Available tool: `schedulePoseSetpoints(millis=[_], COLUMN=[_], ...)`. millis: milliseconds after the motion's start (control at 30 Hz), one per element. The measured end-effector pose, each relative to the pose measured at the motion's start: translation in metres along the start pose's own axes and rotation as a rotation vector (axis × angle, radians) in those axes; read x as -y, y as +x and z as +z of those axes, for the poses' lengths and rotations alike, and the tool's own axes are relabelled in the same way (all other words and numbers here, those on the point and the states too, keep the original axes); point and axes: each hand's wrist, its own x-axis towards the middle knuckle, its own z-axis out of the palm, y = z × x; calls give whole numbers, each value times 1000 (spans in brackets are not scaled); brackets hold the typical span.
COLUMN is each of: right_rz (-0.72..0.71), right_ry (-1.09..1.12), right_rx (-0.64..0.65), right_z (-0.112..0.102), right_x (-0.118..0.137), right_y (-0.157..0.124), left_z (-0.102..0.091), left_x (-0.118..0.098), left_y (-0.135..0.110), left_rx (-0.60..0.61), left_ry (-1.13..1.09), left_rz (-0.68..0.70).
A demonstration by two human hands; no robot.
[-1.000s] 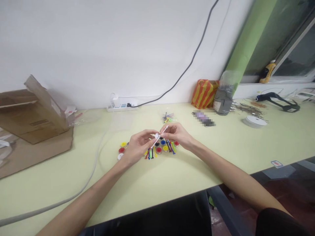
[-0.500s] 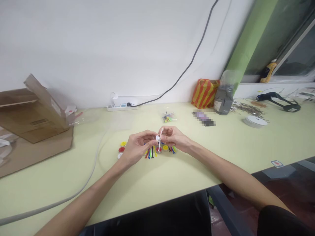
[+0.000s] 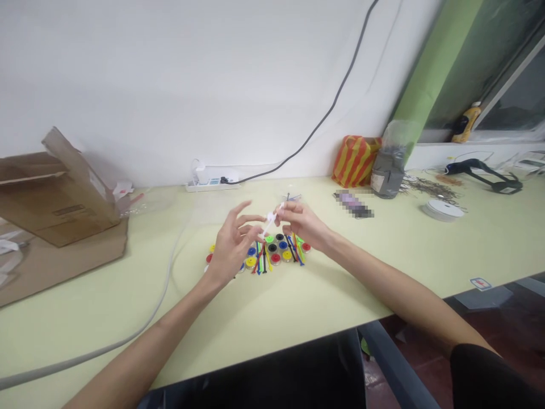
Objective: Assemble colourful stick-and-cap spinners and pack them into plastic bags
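Observation:
My right hand point(image 3: 303, 222) pinches the upper end of a white plastic arrow spinner point(image 3: 270, 218), a slim arrow with a small round hub at its middle. The arrow is tilted, its lower end close to my left thumb; whether they touch I cannot tell. My left hand point(image 3: 232, 244) is open, its index finger raised and the others apart. Below both hands lie several round discs point(image 3: 276, 258) in red, yellow, blue, black and green, with coloured plastic arrows point(image 3: 264, 260) in bunches between them. My left hand hides part of the discs on the left.
Behind my right hand is a small clear bag point(image 3: 293, 197) of arrows. A cardboard box point(image 3: 80, 199) stands left, a power strip point(image 3: 213, 184) by the wall. To the right are a striped bag point(image 3: 354, 162), a grey bag point(image 3: 386, 173) and a white ribbon spool point(image 3: 443, 209). A cable point(image 3: 157, 307) crosses the left.
My left fingers have let go of the white hub and spread apart. The white arrow, held in my right hand, has risen and tilted, uncovering more discs below.

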Motion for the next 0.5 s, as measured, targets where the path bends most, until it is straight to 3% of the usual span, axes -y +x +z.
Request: schedulePoseSetpoints(millis=[67,167,267,500], right_rz=[36,317,431,549], right_ry=[-120,-278,-321,-386], right_rx=[-72,-227,-274,-276], right_z=[-15,-32,-36,-34], right_x=[1,-6,-22,-46], right_y=[24,62,90,109], left_z=[-6,-19,-29,-33], left_x=[8,20,26,29], left_y=[4,9,12,14], left_rx=[-90,-196,-254,-263], left_ry=[32,122,179,218], left_rz=[17,19,31,9])
